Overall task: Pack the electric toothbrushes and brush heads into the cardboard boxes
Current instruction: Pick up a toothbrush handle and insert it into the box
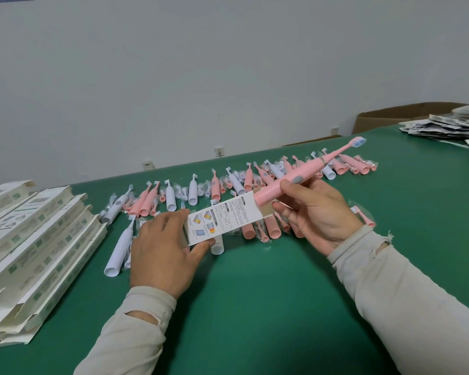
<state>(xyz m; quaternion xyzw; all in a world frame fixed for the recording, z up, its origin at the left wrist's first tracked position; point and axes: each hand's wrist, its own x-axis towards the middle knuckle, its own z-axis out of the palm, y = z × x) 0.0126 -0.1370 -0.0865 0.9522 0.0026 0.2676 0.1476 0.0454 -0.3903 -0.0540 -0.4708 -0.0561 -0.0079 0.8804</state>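
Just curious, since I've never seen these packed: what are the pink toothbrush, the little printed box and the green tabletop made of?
The pink electric toothbrush looks like smooth moulded plastic with a soft sheen. The white printed box seems thin cardboard: brown raw inside on its flap. The green table surface looks matte, perhaps a rubber or felt mat; I can't tell which.

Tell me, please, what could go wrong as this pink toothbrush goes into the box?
The pink toothbrush is only partly inside the box, so its base might catch on the open flap and crease it. The left hand pinches just the far end of the box, which could buckle or slip as the right hand pushes.
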